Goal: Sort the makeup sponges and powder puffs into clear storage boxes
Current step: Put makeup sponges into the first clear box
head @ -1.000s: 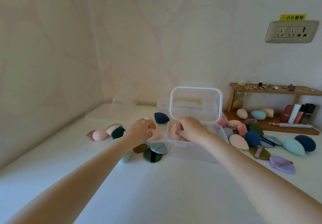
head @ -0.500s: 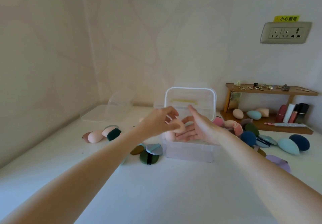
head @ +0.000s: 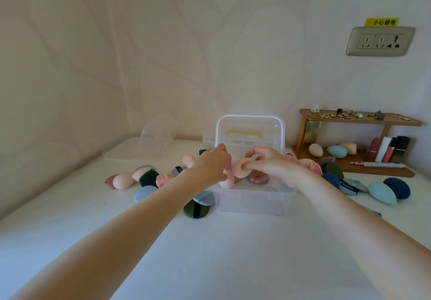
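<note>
Right hand (head: 270, 164) pinches a pink sponge (head: 241, 168) between thumb and fingertips, held just above the open clear box (head: 251, 198). Left hand (head: 211, 166) is right beside it, fingers curled at the sponge's left edge; can't tell whether it grips that sponge, the second pink sponge (head: 226, 182) lower in the box, or nothing.

Box lid (head: 249, 134) stands hinged open at the back, so the drop path is clear. Interior is only partly visible behind the hands; looks like a few pink pieces inside already.

Judgement: step in hand is placing a pink sponge in the box. To do it well:
- lower it to the floor of the box before releasing, don't drop from height; these are soft and will likely bounce or roll
- tuck it against the ones already in, leave room
- keep wrists off the front wall, the box is light and may slide
- keep this box to sponges if that's the sort; flat puffs go elsewhere

Plenty left on the table (head: 210, 253): pink sponges and a dark green puff (head: 197, 209) with a grey-blue puff (head: 145, 193) on the left, blue sponge (head: 382, 193) and navy sponge (head: 397, 186) on the right. Second clear box (head: 140, 148) sits back left. Wooden shelf (head: 359, 120) far right holds more sponges and lipsticks.
</note>
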`<action>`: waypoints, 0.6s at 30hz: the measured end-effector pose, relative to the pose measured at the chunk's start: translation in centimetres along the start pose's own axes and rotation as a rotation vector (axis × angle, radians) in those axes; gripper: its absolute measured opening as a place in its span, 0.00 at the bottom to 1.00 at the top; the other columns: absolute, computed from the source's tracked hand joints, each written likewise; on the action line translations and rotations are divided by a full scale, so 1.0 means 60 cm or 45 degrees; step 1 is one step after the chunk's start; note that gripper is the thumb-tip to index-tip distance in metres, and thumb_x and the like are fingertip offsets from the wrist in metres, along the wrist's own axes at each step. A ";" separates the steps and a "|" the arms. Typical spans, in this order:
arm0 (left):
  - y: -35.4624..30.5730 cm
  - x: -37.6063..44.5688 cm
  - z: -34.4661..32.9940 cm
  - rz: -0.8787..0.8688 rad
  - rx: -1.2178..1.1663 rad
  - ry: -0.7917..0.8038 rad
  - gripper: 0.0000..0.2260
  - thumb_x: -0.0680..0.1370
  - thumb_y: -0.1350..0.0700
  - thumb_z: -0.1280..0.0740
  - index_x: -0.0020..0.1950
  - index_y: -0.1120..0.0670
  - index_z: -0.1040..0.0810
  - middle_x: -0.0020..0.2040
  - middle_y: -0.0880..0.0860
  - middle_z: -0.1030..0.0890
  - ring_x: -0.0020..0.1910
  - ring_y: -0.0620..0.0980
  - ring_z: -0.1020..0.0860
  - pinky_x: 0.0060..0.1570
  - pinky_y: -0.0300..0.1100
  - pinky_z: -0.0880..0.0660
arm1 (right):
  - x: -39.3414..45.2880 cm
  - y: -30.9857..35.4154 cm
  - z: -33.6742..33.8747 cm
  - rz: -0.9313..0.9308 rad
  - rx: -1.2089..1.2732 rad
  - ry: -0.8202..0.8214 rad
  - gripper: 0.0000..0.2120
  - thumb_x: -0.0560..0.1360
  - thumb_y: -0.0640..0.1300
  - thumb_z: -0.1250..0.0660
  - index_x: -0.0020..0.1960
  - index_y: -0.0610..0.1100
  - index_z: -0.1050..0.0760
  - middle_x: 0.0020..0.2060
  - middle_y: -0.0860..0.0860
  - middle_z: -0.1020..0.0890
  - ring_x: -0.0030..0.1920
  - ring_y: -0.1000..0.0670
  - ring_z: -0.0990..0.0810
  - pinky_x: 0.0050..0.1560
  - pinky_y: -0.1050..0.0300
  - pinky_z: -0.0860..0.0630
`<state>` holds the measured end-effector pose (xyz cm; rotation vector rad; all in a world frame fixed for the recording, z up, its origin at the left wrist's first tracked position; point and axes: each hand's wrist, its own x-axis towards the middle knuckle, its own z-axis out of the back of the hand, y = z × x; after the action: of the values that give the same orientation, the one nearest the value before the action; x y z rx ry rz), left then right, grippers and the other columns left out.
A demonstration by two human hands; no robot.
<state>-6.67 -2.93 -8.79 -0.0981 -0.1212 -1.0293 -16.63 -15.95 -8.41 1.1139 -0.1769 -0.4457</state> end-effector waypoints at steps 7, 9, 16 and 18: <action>-0.010 -0.003 0.002 0.085 -0.005 -0.006 0.13 0.77 0.60 0.35 0.61 0.56 0.26 0.63 0.55 0.32 0.54 0.56 0.23 0.46 0.40 0.31 | -0.003 0.018 -0.020 -0.027 -0.776 0.023 0.18 0.68 0.34 0.32 0.58 0.41 0.25 0.38 0.49 0.24 0.36 0.50 0.24 0.31 0.63 0.29; -0.013 -0.006 0.001 0.088 0.003 -0.005 0.13 0.77 0.60 0.35 0.62 0.57 0.26 0.62 0.55 0.32 0.54 0.57 0.23 0.47 0.41 0.31 | -0.001 0.017 -0.035 0.026 -0.902 -0.082 0.15 0.69 0.34 0.33 0.55 0.40 0.29 0.42 0.48 0.26 0.42 0.48 0.26 0.31 0.62 0.33; -0.014 -0.010 0.000 0.113 -0.028 -0.002 0.13 0.77 0.59 0.36 0.61 0.54 0.26 0.62 0.54 0.32 0.55 0.56 0.24 0.49 0.43 0.30 | -0.001 0.003 -0.051 0.138 -0.939 -0.173 0.03 0.72 0.36 0.36 0.40 0.40 0.26 0.46 0.44 0.20 0.44 0.49 0.26 0.34 0.62 0.34; -0.013 -0.015 0.002 0.106 -0.045 -0.031 0.12 0.77 0.57 0.36 0.61 0.53 0.26 0.61 0.53 0.31 0.56 0.56 0.26 0.48 0.43 0.31 | -0.002 -0.002 -0.047 0.154 -0.908 -0.175 0.06 0.73 0.37 0.36 0.47 0.38 0.22 0.49 0.44 0.18 0.44 0.49 0.26 0.35 0.63 0.33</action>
<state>-7.78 -2.53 -8.76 -0.1468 -0.1205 -0.9474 -15.79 -13.61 -9.76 0.3713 -0.1844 -0.4280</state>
